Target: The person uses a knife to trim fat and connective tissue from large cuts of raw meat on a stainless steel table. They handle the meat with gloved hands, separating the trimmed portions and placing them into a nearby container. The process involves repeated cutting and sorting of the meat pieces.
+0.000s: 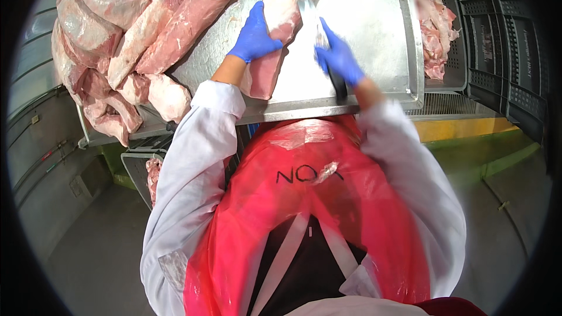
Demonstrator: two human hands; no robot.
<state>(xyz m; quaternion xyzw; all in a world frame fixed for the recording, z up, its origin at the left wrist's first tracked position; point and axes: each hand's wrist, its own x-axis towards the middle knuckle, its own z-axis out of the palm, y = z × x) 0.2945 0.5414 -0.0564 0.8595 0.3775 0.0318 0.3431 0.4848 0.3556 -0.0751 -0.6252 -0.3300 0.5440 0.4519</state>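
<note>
A long strip of pink meat (287,17) lies lengthwise on the steel worktop (374,11). My blue-gloved left hand (254,35) grips its left edge, thumb across the meat. My blue-gloved right hand (336,58) is closed round a knife, slightly blurred, whose pale blade (307,11) reaches up to the strip’s right edge. A black handle-like shape (338,90) shows below that hand, near the front rim. To the left of the strip, a large heap of raw meat pieces (93,35) covers that end of the worktop.
A grey crate of meat trimmings (433,29) sits right of the worktop, beside dark stacked crates (497,35). Another crate with meat (153,178) is low at left. My red plastic apron (252,199) is against the front edge. A yellow ledge (456,129) runs below right.
</note>
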